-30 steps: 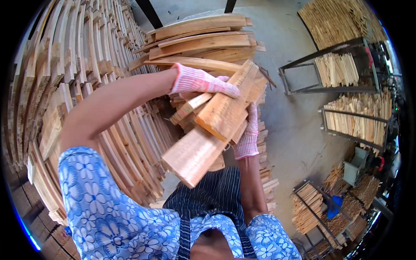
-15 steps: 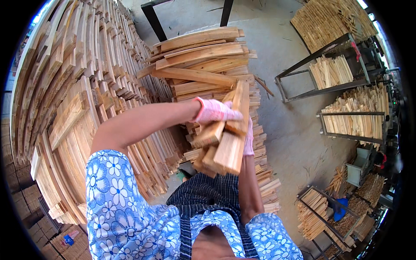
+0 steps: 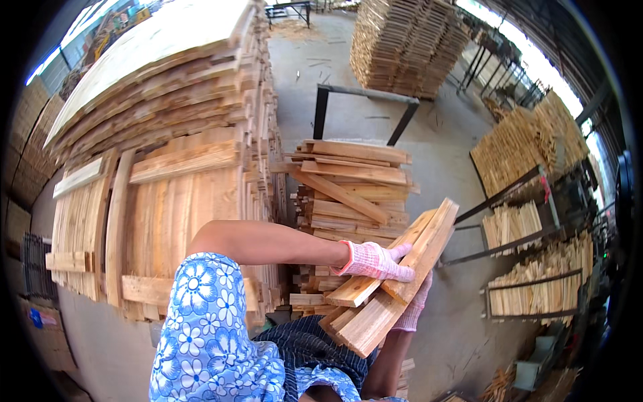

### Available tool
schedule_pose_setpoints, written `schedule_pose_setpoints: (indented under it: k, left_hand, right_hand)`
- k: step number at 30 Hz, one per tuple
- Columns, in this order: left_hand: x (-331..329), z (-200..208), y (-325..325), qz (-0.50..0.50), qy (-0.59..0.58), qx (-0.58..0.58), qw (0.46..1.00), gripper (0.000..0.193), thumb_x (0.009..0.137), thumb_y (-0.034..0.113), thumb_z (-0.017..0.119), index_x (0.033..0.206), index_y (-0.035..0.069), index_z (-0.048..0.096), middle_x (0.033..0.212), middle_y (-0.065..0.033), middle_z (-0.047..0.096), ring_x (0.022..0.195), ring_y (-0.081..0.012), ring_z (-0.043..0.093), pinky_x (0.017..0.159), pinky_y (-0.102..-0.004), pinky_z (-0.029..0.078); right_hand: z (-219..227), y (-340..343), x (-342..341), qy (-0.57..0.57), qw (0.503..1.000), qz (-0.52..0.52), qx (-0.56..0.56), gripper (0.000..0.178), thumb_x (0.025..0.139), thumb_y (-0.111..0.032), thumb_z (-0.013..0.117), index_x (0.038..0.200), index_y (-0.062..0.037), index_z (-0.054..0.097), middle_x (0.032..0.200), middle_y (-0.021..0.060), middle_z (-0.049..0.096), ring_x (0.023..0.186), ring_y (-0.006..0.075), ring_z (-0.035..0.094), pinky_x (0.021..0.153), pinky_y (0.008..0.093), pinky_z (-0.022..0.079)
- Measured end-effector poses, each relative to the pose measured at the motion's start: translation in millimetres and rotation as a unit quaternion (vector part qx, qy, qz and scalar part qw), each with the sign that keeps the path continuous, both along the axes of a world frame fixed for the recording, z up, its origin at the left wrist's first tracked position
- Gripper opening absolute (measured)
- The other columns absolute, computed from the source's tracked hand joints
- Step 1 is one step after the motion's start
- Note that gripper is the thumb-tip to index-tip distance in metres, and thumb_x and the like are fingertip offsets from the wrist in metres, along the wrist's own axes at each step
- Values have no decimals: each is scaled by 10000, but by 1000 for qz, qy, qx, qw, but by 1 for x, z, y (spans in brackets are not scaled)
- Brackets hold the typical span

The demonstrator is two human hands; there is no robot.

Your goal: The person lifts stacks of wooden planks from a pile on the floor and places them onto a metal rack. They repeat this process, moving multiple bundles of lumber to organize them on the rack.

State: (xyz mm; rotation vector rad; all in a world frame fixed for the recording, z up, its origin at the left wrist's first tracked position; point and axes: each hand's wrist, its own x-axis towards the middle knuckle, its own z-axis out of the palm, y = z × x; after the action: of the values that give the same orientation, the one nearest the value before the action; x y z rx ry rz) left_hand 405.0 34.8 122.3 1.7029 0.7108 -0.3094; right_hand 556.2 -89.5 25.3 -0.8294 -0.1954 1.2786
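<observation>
Several short wooden boards [image 3: 402, 281] lie in a loose bundle before me, slanting from lower left to upper right. My left hand [image 3: 384, 260], in a pink and white knit glove, grips them from above, thumb and fingers closed about the upper boards. Beneath the bundle, my right hand [image 3: 416, 305] in a matching glove supports it; the boards hide most of its fingers. Just beyond stands a stack of loose boards [image 3: 358, 175], with one board [image 3: 341, 194] lying crosswise over it.
A tall pile of slatted wood panels [image 3: 181, 201] stands close on my left. Ahead is a dark metal frame [image 3: 365, 92], and farther off a high pallet stack [image 3: 405, 50]. Metal racks of wood strips [image 3: 536, 295] line the right side, across the concrete floor [image 3: 442, 151].
The view has tilted up and swung, showing more of the far floor. My hands have carried the boards to the right of the loose stack, still gripping them.
</observation>
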Motion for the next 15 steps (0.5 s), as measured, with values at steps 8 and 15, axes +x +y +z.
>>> schedule_pose_setpoints:
  k: [8, 15]
  left_hand:
    - [-55, 6, -34, 257, -141, 139, 946, 1153, 839, 677, 693, 1684, 181, 85, 1456, -363, 419, 1372, -490, 473, 1154, -452, 410]
    - [-156, -34, -37, 509, -243, 98, 820, 1260, 788, 612, 812, 1678, 106, 78, 1447, -337, 346, 1425, -437, 356, 1209, -487, 308]
  right_hand:
    - [68, 46, -25, -136, 980, 109, 92, 696, 1065, -590, 411, 1528, -70, 418, 1433, 167, 555, 1271, 277, 596, 1067, 414, 527]
    - [77, 54, -130, -176, 930, 277, 163, 709, 1004, -353, 630, 1582, -67, 337, 1480, 158, 515, 1326, 253, 557, 1119, 393, 484]
